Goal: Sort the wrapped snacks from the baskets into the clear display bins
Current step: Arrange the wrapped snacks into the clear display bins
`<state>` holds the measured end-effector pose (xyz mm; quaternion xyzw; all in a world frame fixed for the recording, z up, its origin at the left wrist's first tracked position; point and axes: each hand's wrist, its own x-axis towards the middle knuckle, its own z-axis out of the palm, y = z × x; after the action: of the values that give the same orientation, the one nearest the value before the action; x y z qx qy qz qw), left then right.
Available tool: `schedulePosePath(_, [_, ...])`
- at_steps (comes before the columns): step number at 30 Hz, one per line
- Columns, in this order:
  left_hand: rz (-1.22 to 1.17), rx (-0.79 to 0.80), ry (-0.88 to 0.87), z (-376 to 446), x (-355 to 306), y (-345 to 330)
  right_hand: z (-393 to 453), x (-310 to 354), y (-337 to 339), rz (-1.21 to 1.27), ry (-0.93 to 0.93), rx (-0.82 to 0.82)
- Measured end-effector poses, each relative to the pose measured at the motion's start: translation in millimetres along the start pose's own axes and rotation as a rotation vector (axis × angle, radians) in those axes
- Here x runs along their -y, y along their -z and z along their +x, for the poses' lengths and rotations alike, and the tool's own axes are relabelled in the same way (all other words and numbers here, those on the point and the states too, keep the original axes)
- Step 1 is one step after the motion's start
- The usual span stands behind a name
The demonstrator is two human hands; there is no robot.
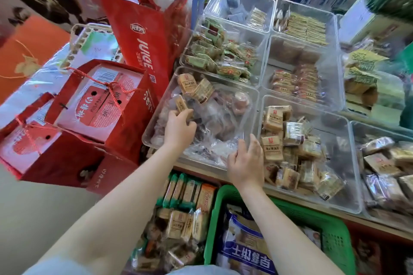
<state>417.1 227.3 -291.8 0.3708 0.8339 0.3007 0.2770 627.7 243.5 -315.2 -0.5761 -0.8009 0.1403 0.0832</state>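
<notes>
The clear bins (pixel 263 100) sit side by side in rows on the desk (pixel 335 215), each with wrapped snacks in it. The near left bin (pixel 161 105) is at the desk's left edge. Gift boxes (pixel 98 105) stand left of the desk. A basket (pixel 335 236) sits below the desk's front edge, with a heap of snack packs (pixel 178 225) to its left.

Clear glossy plastic bins (pixel 263 100), crinkly wrappers (pixel 271 148)
</notes>
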Motion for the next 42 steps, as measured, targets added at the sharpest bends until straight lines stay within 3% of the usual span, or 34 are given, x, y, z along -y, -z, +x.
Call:
schedulePosePath(6, [-0.046,-0.117,-0.147,-37.6,-1.1,7.6,-0.6,0.3,2.7,0.028,0.026,0.006])
schedulePosePath(11, [0.109,-0.222,-0.298,-62.2,6.9,15.4,-6.6,-3.2,10.1,0.165,0.044,-0.025])
schedulePosePath(13, [0.038,-0.165,-0.254,-69.2,-2.2,22.0,-17.7,-5.7,13.9,0.223,0.1,-0.118])
schedulePosePath(17, [-0.346,0.161,-0.09,-85.2,-48.7,23.0,-41.4,-10.9,29.2,0.223,0.256,-0.144])
schedulePosePath(21, [-0.245,0.342,-0.148,-98.0,-89.2,-11.8,-51.4,-41.8,50.8,0.223,0.267,-0.157])
schedulePosePath(26, [-0.291,0.367,-0.138,-116.5,-111.4,-65.2,-61.2,-96.5,72.4,0.254,0.171,-0.126])
schedulePosePath(28, [-0.171,0.364,-0.183,-122.8,-112.4,-82.0,-60.6,-117.8,79.2,0.272,0.053,-0.158])
schedulePosePath(32, [0.366,0.44,-0.33,-126.6,-96.6,-104.5,-39.0,-155.9,100.0,0.285,-0.277,-0.303])
schedulePosePath(35, [0.374,0.433,-0.375,-125.7,-92.1,-105.7,-13.7,-182.0,111.6,0.239,-0.357,-0.408])
schedulePosePath(37, [0.383,0.41,-0.406,-122.7,-94.2,-101.6,0.9,-195.9,110.8,0.166,-0.397,-0.268])
schedulePosePath(39, [0.456,0.395,-0.442,-118.1,-94.0,-98.6,7.6,-199.8,104.9,0.055,-0.435,-0.017])
schedulePosePath(40, [0.49,0.39,-0.453,-115.9,-93.4,-98.3,7.9,-196.5,102.3,0.021,-0.439,0.037])
schedulePosePath(42, [0.538,0.389,-0.465,-113.1,-91.3,-99.3,6.0,-180.7,95.7,-0.01,-0.403,-0.024])
